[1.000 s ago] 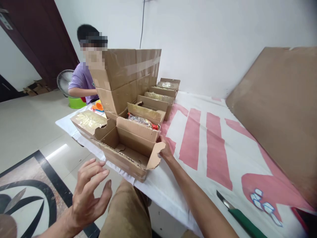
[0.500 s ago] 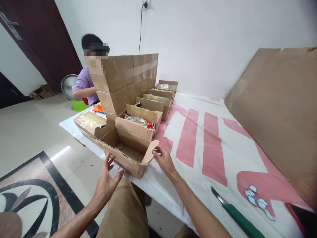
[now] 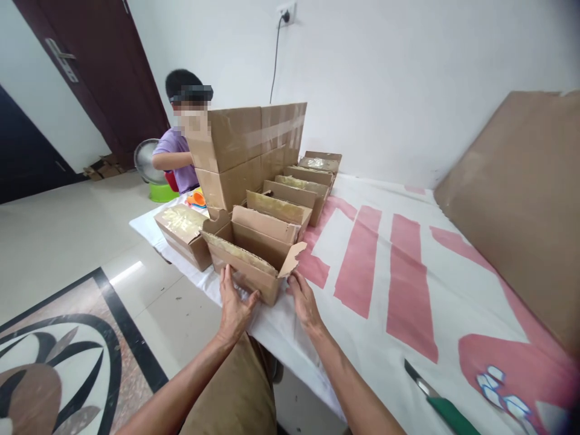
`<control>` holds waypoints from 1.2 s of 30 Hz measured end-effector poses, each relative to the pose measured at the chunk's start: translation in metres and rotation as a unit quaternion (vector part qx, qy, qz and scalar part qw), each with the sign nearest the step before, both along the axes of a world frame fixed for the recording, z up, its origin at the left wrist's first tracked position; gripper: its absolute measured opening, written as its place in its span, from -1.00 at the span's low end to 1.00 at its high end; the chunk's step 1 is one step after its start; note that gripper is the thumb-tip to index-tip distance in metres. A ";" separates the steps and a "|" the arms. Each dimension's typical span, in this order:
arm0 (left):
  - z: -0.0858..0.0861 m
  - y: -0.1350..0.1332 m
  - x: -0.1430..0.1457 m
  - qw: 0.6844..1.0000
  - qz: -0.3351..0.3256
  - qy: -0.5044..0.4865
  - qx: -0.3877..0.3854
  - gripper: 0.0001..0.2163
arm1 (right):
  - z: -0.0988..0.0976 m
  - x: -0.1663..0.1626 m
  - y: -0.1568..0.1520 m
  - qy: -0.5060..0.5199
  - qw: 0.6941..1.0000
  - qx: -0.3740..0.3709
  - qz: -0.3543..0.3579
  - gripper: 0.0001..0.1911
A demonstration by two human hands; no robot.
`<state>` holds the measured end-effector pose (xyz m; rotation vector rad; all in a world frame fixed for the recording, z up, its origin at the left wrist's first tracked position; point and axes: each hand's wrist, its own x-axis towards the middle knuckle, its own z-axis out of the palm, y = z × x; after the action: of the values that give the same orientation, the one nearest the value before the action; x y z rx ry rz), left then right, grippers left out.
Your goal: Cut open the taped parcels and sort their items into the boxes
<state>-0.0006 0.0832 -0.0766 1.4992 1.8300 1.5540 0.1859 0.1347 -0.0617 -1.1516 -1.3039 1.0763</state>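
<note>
An open cardboard box (image 3: pixel 244 264) with raised, torn-edged flaps stands near the table's front edge; its visible interior is dark. My left hand (image 3: pixel 235 308) lies against the front wall of this box, its thumb and fingers spread. At the right end, just below the bent-out end flap (image 3: pixel 291 260), the fingertips of my right hand (image 3: pixel 304 301) touch the cardboard. Those fingers are stretched out, partly hidden by the flap. Directly behind stands another open box (image 3: pixel 276 208), its contents hidden by the front box's raised flap.
A closed taped box (image 3: pixel 181 225) stands on the left, and stacked boxes (image 3: pixel 235 142) rise behind. More open boxes (image 3: pixel 299 190) run toward the wall. A green-handled knife (image 3: pixel 446 408) lies on the white-and-pink cloth (image 3: pixel 362 260). A person in a purple top (image 3: pixel 179 160) sits beyond the stack.
The open box has moved back, close against the row, and a gap now separates it from the closed box. My right hand has shifted from the flap to below it. The view has turned left.
</note>
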 end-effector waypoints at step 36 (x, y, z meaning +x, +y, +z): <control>0.077 0.144 -0.297 0.934 0.093 -0.344 0.016 -0.56 | 0.010 -0.242 -0.009 -0.110 0.975 0.125 0.150 -0.13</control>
<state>-0.2971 0.2273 0.0004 0.6485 1.5441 1.8828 -0.0561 0.1260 -0.0518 -0.9208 -1.7770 0.9817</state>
